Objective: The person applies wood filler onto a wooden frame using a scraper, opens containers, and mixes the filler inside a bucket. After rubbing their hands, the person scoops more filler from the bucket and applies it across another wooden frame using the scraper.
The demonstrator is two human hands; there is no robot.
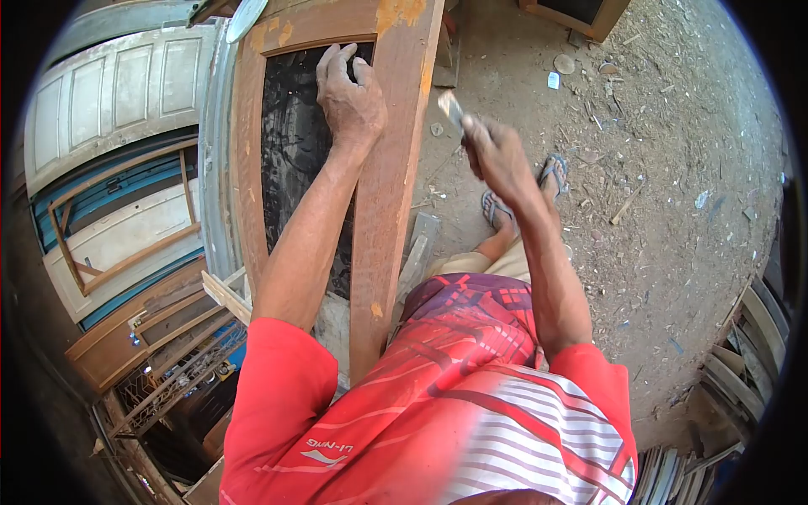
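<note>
A brown wooden door frame (pixel 387 160) stands in front of me with a dark, dusty panel (pixel 290 143) set in it. Orange-tan filler patches mark its upper corner and lower stile. My left hand (pixel 349 97) lies over the panel near the top rail, fingers apart and slightly bent, holding nothing. Whether its fingertips touch the wood is hard to tell. To the right of the frame, my right hand (pixel 497 151) is closed round a putty knife (pixel 451 109). Its short flat blade points up and left, with light tan stuff at the tip; motion blurs it a little.
Old white panelled doors (pixel 118 93) and a loose wooden frame (pixel 126 273) lean at the left. Wood scraps and shavings litter the dirt floor (pixel 656 210). Stacked boards (pixel 732 379) lie at the lower right. Another dark-panelled wooden piece (pixel 581 17) stands at the top.
</note>
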